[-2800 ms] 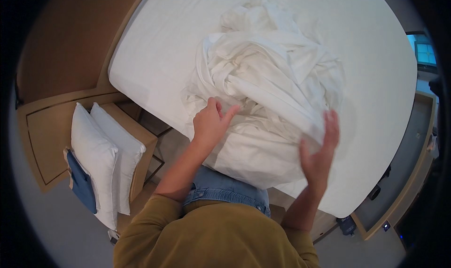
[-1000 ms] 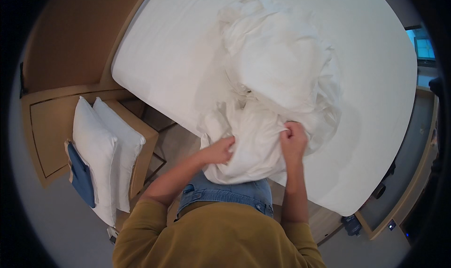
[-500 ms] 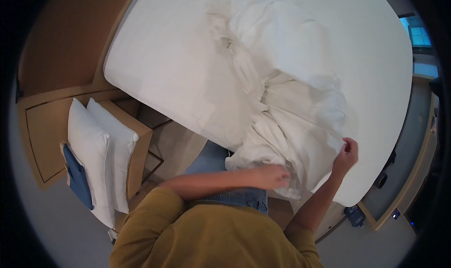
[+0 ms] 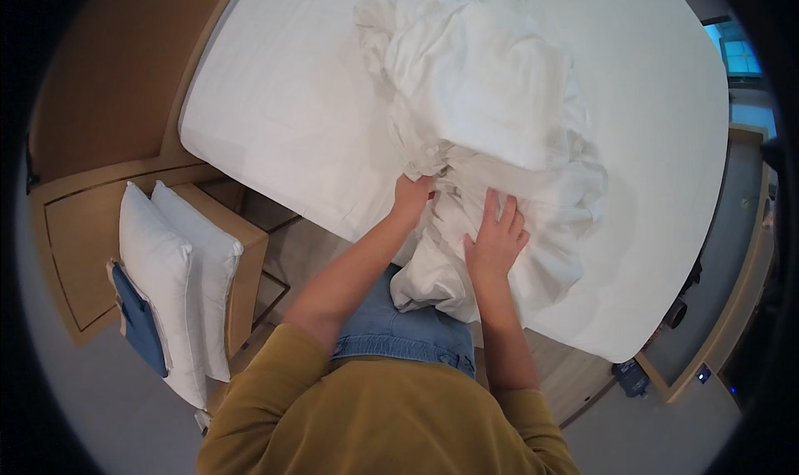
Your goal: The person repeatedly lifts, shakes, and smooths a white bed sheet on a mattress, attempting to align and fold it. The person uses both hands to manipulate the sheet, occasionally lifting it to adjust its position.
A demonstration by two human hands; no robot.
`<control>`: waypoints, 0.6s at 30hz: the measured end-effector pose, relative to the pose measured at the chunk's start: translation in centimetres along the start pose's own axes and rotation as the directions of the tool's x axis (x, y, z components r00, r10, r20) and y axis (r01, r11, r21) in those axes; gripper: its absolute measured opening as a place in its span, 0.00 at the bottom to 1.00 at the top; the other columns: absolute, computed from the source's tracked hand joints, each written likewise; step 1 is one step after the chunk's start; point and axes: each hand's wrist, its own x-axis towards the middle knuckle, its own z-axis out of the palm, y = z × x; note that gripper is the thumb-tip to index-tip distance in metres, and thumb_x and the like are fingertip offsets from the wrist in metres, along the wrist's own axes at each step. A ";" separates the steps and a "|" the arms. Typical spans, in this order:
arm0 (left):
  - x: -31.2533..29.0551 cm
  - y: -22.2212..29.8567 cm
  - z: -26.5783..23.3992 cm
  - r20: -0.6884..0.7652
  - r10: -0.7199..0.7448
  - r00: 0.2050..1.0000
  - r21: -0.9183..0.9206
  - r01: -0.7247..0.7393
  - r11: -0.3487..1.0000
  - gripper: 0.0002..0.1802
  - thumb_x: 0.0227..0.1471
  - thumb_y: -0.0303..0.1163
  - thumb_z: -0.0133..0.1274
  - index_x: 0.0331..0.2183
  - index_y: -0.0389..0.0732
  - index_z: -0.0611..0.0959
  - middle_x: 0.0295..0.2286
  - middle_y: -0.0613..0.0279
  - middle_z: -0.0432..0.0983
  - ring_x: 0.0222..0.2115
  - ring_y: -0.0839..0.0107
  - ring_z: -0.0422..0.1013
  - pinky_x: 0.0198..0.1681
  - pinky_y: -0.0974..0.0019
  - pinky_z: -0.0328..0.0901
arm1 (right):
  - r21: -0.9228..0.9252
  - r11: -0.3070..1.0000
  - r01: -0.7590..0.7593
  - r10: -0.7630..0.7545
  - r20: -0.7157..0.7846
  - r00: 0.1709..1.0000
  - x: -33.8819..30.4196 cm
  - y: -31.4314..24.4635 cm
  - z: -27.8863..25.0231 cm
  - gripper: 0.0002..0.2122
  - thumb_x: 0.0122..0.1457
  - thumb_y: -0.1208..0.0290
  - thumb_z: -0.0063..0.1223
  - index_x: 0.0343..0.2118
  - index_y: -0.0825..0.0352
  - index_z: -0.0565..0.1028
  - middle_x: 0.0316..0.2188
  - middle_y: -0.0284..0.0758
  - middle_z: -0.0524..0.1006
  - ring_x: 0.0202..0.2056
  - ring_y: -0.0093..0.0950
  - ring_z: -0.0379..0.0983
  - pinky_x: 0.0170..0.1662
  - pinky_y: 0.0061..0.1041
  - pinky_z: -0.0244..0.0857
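Note:
A crumpled white duvet cover point(image 4: 499, 100) lies heaped across the bed point(image 4: 275, 134), its near end hanging over the mattress edge by my legs. My left hand point(image 4: 414, 198) is closed on a gathered fold at the heap's left side; part of its fingers is hidden by the cloth. To its right, my right hand point(image 4: 497, 240) rests on the rumpled cloth with its fingers spread. Whether anything is inside the cover, I cannot tell.
Two white pillows point(image 4: 160, 267) stand on edge against a wooden bedside cabinet point(image 4: 247, 263) at the left, with a blue item point(image 4: 141, 318) leaning on them. A brown headboard point(image 4: 116, 75) rises at the far left. A dark blue container point(image 4: 632, 378) stands on the floor at the right.
My left hand has moved forward to the heap's left side and grips a fold there. The right hand has shifted left and opened onto the cloth. The near part has been pushed forward and bunched.

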 end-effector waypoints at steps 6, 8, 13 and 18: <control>-0.6 2.8 -1.9 -0.107 0.088 0.990 -0.389 -0.123 0.913 0.15 0.54 0.30 0.45 0.44 0.38 0.74 0.41 0.59 0.74 0.42 0.69 0.71 0.43 0.61 0.69 | 0.298 0.954 0.037 -0.011 -0.090 0.996 0.6 5.3 1.6 0.22 0.36 0.80 0.55 0.41 0.65 0.71 0.38 0.40 0.72 0.41 0.42 0.66 0.44 0.39 0.61; -1.3 4.9 -2.9 0.002 0.244 0.970 -0.441 -0.218 0.871 0.13 0.54 0.30 0.44 0.42 0.38 0.76 0.40 0.60 0.74 0.42 0.69 0.71 0.45 0.61 0.68 | 0.344 0.930 0.130 -0.020 -0.306 0.952 1.1 7.5 -1.2 0.18 0.36 0.83 0.51 0.35 0.67 0.73 0.33 0.42 0.73 0.38 0.43 0.67 0.42 0.38 0.62; -5.9 14.4 -7.0 0.209 0.724 0.658 0.478 -0.714 0.511 0.14 0.51 0.31 0.46 0.39 0.36 0.76 0.38 0.59 0.74 0.39 0.68 0.70 0.44 0.64 0.64 | 0.440 0.884 0.158 0.075 -0.467 0.881 -0.5 13.5 -14.3 0.14 0.42 0.72 0.58 0.33 0.73 0.73 0.30 0.44 0.73 0.34 0.38 0.70 0.36 0.31 0.65; -10.2 21.5 -6.9 0.194 0.613 0.766 -0.254 -0.564 0.785 0.19 0.51 0.29 0.48 0.45 0.31 0.75 0.39 0.54 0.76 0.37 0.71 0.74 0.43 0.68 0.67 | 0.277 0.950 0.146 0.011 -0.497 0.868 -3.5 19.2 -19.4 0.12 0.41 0.78 0.54 0.32 0.71 0.73 0.30 0.41 0.72 0.33 0.35 0.69 0.38 0.28 0.63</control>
